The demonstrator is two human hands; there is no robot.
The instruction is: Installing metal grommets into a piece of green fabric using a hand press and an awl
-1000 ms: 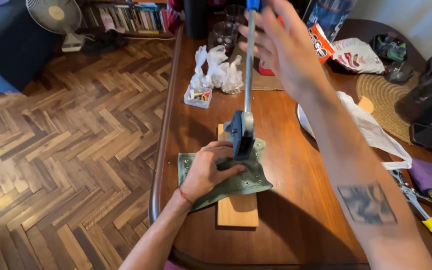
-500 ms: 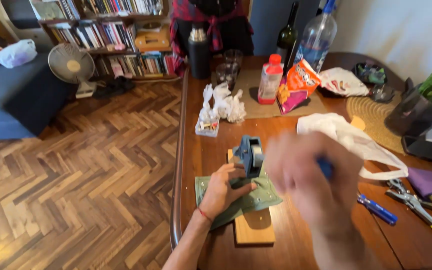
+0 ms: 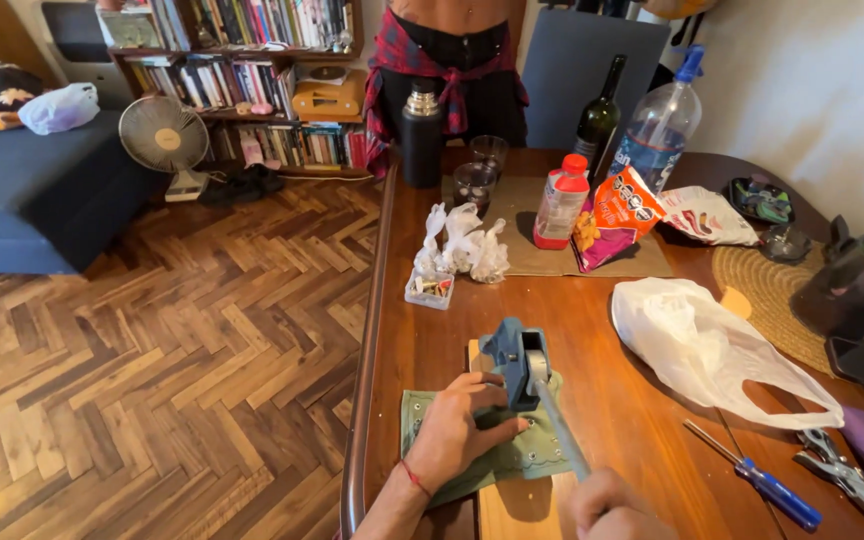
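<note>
A blue lever press tool (image 3: 518, 363) stands on a wooden board (image 3: 512, 505) near the table's front edge. A green piece of fabric (image 3: 527, 452) with a row of small eyelets lies under the tool. My left hand (image 3: 457, 432) lies flat on the fabric, fingers against the tool's base. The tool's grey lever (image 3: 562, 432) is swung down towards me. My right hand (image 3: 612, 506) grips the lever's end at the bottom edge of the view, partly cut off.
A white plastic bag (image 3: 712, 352) lies to the right, with a blue screwdriver (image 3: 757, 483) and pliers (image 3: 847, 478) nearer me. Behind the tool sit a small parts box (image 3: 429, 289), crumpled bags, bottles, glasses and a flask. A person (image 3: 447, 60) stands at the far end.
My right hand has pulled the lever from upright down towards me. The left hand has stayed on the fabric. My head has tilted up, showing more of the room.
</note>
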